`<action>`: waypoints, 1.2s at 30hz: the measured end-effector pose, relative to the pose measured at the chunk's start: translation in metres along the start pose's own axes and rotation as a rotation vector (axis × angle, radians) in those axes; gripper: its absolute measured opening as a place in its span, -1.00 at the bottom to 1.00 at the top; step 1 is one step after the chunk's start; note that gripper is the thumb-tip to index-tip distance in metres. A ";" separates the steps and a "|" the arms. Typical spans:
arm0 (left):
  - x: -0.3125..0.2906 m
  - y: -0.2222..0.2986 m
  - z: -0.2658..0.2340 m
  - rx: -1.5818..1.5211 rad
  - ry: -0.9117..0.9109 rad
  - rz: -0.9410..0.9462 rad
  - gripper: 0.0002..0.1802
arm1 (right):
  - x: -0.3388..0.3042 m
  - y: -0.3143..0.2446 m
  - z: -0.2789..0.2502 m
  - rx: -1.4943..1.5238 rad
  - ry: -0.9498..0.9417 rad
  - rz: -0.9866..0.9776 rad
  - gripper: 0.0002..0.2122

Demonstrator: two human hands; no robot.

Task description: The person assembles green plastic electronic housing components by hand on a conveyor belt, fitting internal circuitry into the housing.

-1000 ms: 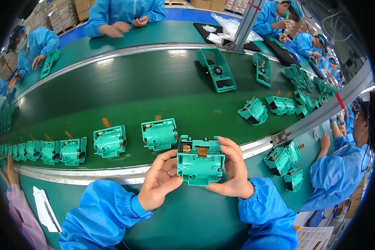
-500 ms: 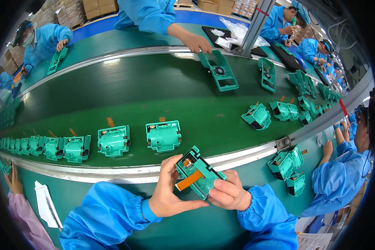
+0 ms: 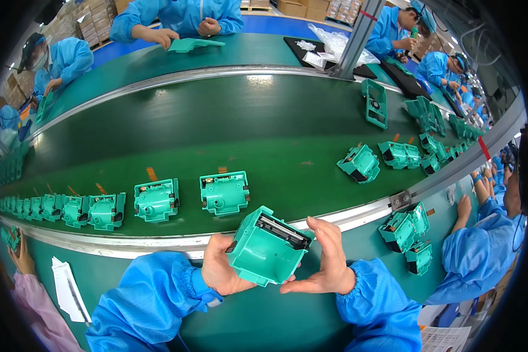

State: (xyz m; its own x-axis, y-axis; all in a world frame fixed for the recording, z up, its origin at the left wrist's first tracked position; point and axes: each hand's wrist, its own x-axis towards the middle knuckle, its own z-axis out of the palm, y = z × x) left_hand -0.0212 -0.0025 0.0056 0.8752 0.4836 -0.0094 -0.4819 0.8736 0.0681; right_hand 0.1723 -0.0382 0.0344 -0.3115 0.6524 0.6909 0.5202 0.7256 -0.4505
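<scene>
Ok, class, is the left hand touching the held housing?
Touching: the head view shows the left hand gripping the green housing by its left side.

Housing [image 3: 268, 249] between left hand [image 3: 222, 273] and right hand [image 3: 331, 267], conveyor [image 3: 299, 176] behind, paper [image 3: 68, 290] at left

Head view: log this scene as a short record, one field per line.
Held: green casing, tilted, dark slot along its upper edge
Left hand: gripping the casing's left side
Right hand: at the casing's right side, thumb and forefinger spread; grip unclear
Belt: green, with a row of similar units along its near left
Bench: paper at left, loose units at right
Across the belt: a co-worker's hand on a green shell
</scene>
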 end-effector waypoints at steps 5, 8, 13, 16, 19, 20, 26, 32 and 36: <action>0.008 -0.007 0.003 -0.024 0.017 0.011 -0.14 | -0.003 0.008 -0.011 0.040 -0.021 0.006 -0.07; 0.005 -0.014 0.010 0.254 0.161 0.155 -0.16 | -0.002 0.011 -0.006 0.096 0.055 0.003 -0.11; -0.016 -0.034 0.035 0.824 0.530 0.713 -0.10 | 0.007 0.004 0.020 0.183 0.076 -0.205 -0.55; -0.006 -0.054 0.040 1.255 0.567 0.826 -0.13 | 0.002 0.007 0.005 0.159 0.034 -0.185 -0.55; 0.012 -0.074 0.041 1.246 0.523 0.820 -0.07 | -0.011 0.015 -0.017 0.244 0.013 -0.096 -0.51; 0.019 -0.079 0.043 1.245 0.524 0.795 -0.02 | -0.014 0.017 -0.026 0.300 0.015 0.016 -0.49; 0.064 -0.103 0.051 1.246 0.493 0.686 0.01 | -0.029 0.043 -0.073 0.783 0.066 0.645 -0.51; 0.100 -0.112 0.056 1.296 0.428 0.635 -0.01 | -0.039 0.071 -0.098 0.794 0.257 0.812 -0.58; 0.103 -0.097 0.048 1.353 0.385 0.552 -0.09 | -0.038 0.084 -0.096 0.674 0.302 0.831 -0.64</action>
State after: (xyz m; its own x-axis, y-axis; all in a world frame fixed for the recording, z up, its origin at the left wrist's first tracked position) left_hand 0.1173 -0.0397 0.0454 0.4353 0.8962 0.0852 -0.1494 -0.0214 0.9885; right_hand 0.3043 -0.0233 0.0248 0.1873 0.9773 0.0991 -0.0897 0.1175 -0.9890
